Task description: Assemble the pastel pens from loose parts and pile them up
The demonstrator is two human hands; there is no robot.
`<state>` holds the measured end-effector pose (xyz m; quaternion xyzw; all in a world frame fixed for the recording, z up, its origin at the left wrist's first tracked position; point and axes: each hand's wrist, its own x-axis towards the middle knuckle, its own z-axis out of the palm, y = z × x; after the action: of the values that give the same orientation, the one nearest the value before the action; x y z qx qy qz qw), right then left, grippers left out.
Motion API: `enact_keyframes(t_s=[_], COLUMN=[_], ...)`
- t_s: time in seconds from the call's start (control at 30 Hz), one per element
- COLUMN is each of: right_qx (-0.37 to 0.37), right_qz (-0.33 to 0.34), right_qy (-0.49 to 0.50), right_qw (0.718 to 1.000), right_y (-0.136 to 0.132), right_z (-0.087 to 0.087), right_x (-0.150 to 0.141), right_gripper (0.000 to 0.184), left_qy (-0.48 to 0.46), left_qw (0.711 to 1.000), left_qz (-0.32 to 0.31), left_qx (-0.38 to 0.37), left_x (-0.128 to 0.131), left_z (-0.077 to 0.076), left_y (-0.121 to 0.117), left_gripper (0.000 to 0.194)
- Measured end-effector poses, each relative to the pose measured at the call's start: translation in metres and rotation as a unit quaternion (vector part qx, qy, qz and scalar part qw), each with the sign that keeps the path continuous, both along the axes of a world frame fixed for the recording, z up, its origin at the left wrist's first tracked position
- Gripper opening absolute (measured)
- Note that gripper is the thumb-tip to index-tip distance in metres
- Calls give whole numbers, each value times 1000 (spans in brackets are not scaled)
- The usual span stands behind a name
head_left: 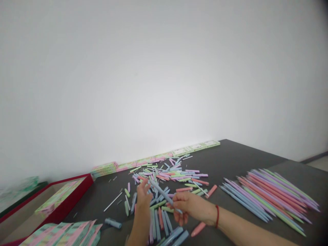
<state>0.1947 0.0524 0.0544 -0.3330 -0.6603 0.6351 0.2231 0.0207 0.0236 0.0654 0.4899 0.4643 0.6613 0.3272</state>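
Nearest, the left forearm points to 12 o'clock; the left hand [144, 191] is partly curled, fingers at the pen's far end, though whether they grip it I cannot tell. The right hand [188, 205], coming in from 4 o'clock, palm turned inward, pinches the near end of the blue pen [163, 193] between thumb and curled fingers. The pen slants toward 10 o'clock between the hands. It looks light, stiff, smooth and apt to roll; a gentle pinch on the barrel should suit. Sorted pens [271, 198] lie at 3 o'clock, loose parts [176, 174] at 12.
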Motion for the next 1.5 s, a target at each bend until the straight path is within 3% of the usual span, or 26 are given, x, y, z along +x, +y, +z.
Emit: enact_keyframes(t_s=[0.03, 0.1, 0.17, 0.27, 0.7, 0.97, 1.07, 1.2, 1.27, 1.3, 1.4, 1.5], right_qx=[-1, 7, 12, -3, -51, -9, 15, 103, 190, 236, 300, 367], right_qz=[4, 18, 34, 47, 65, 70, 56, -5, -60, -89, -161, -217], right_qy=[8, 16, 31, 61, 81, 65, 28, -71, -174, -243, -423, -534], right_qw=[1000, 1000, 999, 997, 993, 995, 998, 992, 964, 937, 840, 730], right_y=[-3, -10, -17, -23, -24, -28, -26, -16, -11, -9, -12, -18], right_z=[-1, -5, -9, -14, -8, -2, 4, 22, 31, 34, 29, 8], right_x=[-3, -9, -14, -17, -17, -14, -11, 15, 43, 60, 116, 165], right_gripper=[11, 10, 9, 14, 27, 17, 16, 13, 10, 10, 20, 18], left_qy=[-131, -308, -385, -425, -455, -436, -405, -381, -367, -364, -362, -359], left_qw=[988, 930, 890, 872, 850, 865, 889, 917, 923, 924, 925, 927], left_qz=[-51, -156, -206, -211, -233, -220, -161, -18, 22, 31, 35, 38], left_qx=[-59, -129, -131, -118, -130, -116, -141, -117, -111, -111, -110, -101], left_x=[2, 6, 10, 14, 12, 13, 8, -10, -19, -22, -24, -22], left_z=[2, 7, 12, 18, 18, 19, 18, 10, 6, 5, 5, 6], left_y=[1, -2, -7, -14, -13, -14, -10, 4, 10, 12, 14, 14], left_gripper=[27, 19, 32, 41, 42, 42, 43, 41, 39, 39, 36, 35])
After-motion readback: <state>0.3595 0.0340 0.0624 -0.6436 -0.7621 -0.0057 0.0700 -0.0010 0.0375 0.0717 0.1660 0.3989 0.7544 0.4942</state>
